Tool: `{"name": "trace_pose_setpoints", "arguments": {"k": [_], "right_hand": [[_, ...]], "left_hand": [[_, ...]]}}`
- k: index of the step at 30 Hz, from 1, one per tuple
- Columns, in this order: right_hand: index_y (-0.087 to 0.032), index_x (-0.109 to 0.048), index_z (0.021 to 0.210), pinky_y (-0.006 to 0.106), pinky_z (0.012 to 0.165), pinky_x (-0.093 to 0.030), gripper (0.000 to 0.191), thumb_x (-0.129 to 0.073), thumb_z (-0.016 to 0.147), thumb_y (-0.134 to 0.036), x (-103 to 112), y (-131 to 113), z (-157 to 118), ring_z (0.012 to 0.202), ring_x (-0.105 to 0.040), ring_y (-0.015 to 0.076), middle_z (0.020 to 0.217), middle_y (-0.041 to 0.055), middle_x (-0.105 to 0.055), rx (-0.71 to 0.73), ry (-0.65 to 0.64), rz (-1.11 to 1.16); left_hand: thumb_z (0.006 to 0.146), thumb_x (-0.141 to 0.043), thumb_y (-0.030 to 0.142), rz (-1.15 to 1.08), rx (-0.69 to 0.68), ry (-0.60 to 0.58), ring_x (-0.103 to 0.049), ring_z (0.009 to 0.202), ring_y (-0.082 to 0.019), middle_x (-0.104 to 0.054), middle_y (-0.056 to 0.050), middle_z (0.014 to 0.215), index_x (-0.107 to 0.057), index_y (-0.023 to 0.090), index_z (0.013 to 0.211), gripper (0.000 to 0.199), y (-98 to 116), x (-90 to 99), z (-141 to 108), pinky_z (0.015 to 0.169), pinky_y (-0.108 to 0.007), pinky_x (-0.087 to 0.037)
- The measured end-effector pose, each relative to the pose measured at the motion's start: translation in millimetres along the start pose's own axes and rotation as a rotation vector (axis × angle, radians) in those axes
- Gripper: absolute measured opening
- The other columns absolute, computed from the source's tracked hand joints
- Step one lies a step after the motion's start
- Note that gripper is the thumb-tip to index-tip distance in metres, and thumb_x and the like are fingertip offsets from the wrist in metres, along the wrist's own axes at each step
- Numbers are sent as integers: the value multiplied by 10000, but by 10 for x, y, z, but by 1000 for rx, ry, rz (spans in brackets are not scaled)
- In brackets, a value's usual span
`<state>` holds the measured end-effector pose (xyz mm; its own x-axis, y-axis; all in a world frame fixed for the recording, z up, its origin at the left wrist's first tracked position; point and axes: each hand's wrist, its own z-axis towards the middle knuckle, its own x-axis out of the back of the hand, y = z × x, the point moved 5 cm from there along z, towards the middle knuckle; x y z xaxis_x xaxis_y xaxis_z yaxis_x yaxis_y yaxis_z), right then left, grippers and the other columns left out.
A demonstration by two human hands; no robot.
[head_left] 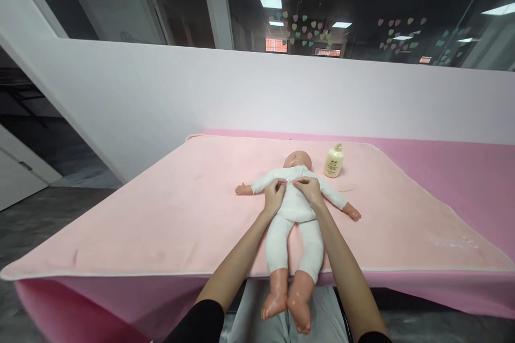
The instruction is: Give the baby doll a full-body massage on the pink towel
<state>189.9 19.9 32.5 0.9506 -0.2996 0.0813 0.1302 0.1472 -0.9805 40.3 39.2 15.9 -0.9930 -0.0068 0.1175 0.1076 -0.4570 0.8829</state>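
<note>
A baby doll [299, 159] lies on its back, its head toward the far side and its bare feet hanging past the near edge. It wears a white long-sleeved top [296, 204] and white trousers [277, 241]. My left hand [275, 196] pinches the top's front at the chest, on the left side. Opposite it, my right hand [309, 189] has its fingertips closed on the cloth near the middle of the chest. A small gap separates the two hands. Fingers hide the exact bit of fabric that each one grips.
A pale yellow pump bottle [333, 162] stands beyond the doll's arm on the right. Under the doll lies a light pink mat [181, 214], over a darker pink cloth [462, 177]. A white wall [281, 96] with glass above it rises behind the table.
</note>
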Motion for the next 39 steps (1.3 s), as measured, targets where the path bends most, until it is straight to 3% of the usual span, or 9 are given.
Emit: {"name": "trace_pose_setpoints", "arguments": {"k": [7,11,18,25,28,31,33,36,39], "right_hand": [[-158,-636,733,308,695,-510,225,-552,687,-362,129,93,120,635,-661,180,707,46,-683,-1,94,64],[-174,-601,764,295,621,-511,224,-474,737,-357,129,107,98,577,-654,182,690,41,-667,32,156,-57],[-183,-582,780,302,643,-499,207,-453,752,-343,71,18,-30,607,-652,189,670,30,-647,148,205,-58],[-180,-596,789,316,666,-490,218,-501,724,-365,132,20,-16,611,-642,189,664,20,-632,114,219,-7],[-174,-620,747,321,731,-483,218,-543,709,-375,176,-45,-14,674,-634,181,708,33,-651,102,53,-7],[-167,-663,728,333,837,-459,224,-629,687,-385,134,-142,-78,862,-621,199,874,68,-683,86,-372,-101],[-171,-677,739,343,883,-442,226,-659,687,-390,155,-184,-138,962,-597,209,1024,80,-664,57,-557,-152],[-180,-675,740,357,925,-422,218,-702,668,-384,252,-231,-182,1033,-570,215,1113,75,-631,23,-669,-170],[-208,-678,818,372,970,-397,241,-734,653,-375,395,-275,-217,1091,-546,220,1086,58,-638,-1,-695,-150]], "left_hand": [[772,-522,235,-3,5,7,-574,727,-160,-658,-22,759,-642,175,758,135,-2,5,-7,691,-274,-432],[779,-537,257,1,0,10,-581,723,-159,-659,-18,755,-650,180,769,137,-24,27,4,681,-269,-440],[772,-531,241,10,38,-27,-581,724,-153,-658,-20,759,-644,173,759,133,-40,53,7,670,-259,-444],[777,-525,222,36,9,-53,-582,734,-154,-661,-30,787,-646,169,778,132,23,28,-9,664,-258,-433],[776,-525,209,48,-44,-60,-583,727,-156,-668,-31,785,-650,174,774,130,84,13,-21,668,-265,-434],[775,-511,186,57,-65,-55,-581,714,-157,-667,-32,760,-648,173,750,140,115,4,-40,673,-272,-437],[775,-502,174,60,-60,-49,-580,710,-158,-662,-35,750,-645,168,745,147,121,3,-54,672,-275,-438],[783,-496,171,78,-54,-52,-576,709,-154,-659,-35,749,-644,164,748,152,128,-3,-72,673,-273,-437],[782,-493,158,85,-59,-47,-571,716,-147,-657,-31,750,-640,159,742,152,135,-10,-87,680,-266,-432]]}}
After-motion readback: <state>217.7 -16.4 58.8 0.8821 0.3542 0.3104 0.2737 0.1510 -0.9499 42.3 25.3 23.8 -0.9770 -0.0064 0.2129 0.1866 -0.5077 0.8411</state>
